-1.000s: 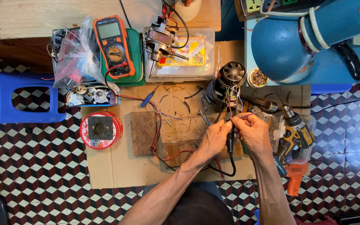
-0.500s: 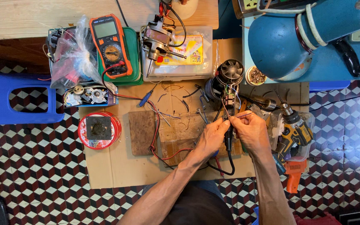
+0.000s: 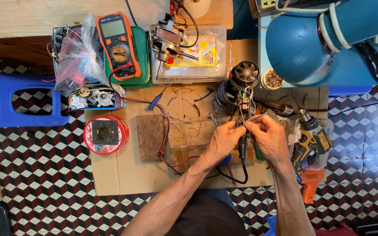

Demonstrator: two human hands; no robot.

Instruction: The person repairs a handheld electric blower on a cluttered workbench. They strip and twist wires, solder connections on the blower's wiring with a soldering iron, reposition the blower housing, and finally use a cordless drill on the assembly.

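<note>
A small black fan motor (image 3: 243, 76) with thin coloured wires stands on the cardboard sheet (image 3: 123, 175). My left hand (image 3: 225, 140) and my right hand (image 3: 268, 137) meet just below it, fingertips almost touching. My left fingers pinch the thin wires (image 3: 240, 114) running down from the motor. With thumb and forefinger, my right hand pinches one thin pale wire (image 3: 257, 117). A black handle with a cord (image 3: 243, 150) hangs between the two hands, and its cord loops down toward me. I cannot tell which hand bears it.
An orange multimeter (image 3: 118, 43), a plastic bag of parts (image 3: 80, 59) and a clear box (image 3: 197, 65) with a motor (image 3: 168, 39) on it lie at the back. A red round tin (image 3: 106, 133) and wooden block (image 3: 151, 137) sit left. A cordless drill (image 3: 313, 136), blue fan housing (image 3: 302, 43) and blue stool (image 3: 9, 102) flank the sheet.
Both hands stay together on the wires below the motor, shifting only slightly. Nothing was let go or picked up.
</note>
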